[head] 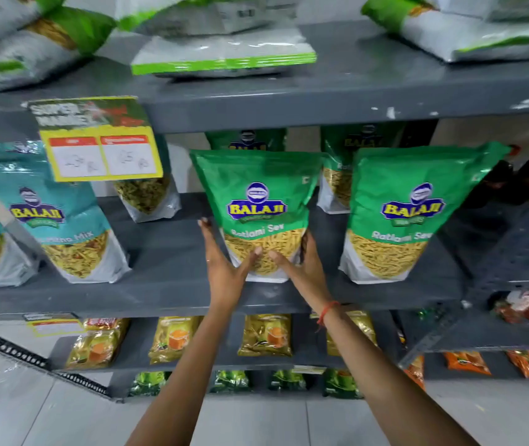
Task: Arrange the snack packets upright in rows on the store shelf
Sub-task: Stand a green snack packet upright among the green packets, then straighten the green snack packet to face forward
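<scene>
On the middle shelf [166,284], near its front edge, a green packet [256,214] stands upright between both hands. Left hand [224,268] and right hand [301,268] cup its lower sides, fingers spread, thumbs on its face. Placement looks underway; next, square it with the right-hand packet [395,214] and let go.

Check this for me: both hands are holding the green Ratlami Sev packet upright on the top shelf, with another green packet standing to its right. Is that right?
Not quite. The head view shows both hands, left hand and right hand, holding the green Ratlami Sev packet upright on the middle shelf, below the price tag, not on the top shelf. Another green packet does stand to its right.
</scene>
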`<state>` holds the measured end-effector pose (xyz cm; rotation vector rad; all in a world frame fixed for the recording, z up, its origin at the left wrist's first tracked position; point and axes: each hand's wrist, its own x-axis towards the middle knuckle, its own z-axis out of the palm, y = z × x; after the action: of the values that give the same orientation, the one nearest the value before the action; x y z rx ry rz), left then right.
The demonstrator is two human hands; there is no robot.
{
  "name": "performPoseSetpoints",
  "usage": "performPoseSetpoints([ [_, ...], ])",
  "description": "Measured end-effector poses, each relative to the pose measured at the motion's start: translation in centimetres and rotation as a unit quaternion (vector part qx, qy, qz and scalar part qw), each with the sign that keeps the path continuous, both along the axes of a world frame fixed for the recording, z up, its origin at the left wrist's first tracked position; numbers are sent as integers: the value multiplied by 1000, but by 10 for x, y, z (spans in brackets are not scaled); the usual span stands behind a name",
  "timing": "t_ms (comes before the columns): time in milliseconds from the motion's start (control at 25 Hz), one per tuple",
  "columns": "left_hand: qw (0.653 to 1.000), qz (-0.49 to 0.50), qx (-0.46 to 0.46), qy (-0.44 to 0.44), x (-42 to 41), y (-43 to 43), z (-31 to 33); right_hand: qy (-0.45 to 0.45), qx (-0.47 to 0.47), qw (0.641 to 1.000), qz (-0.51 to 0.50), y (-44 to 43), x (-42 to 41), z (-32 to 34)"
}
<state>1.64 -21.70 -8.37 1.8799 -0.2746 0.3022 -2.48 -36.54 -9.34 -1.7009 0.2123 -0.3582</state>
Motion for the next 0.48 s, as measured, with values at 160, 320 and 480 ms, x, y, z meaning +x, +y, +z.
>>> performPoseSetpoints([
  [160, 967, -156, 48, 193, 36, 37, -29, 84, 32, 996, 18, 2, 21, -27],
  [320, 967, -139, 52, 206, 45, 58, -41, 91, 35, 995, 23, 22, 25, -32],
  [480, 967, -138, 60, 204, 41, 62, -43, 89, 58, 994, 39, 22, 24, -31],
])
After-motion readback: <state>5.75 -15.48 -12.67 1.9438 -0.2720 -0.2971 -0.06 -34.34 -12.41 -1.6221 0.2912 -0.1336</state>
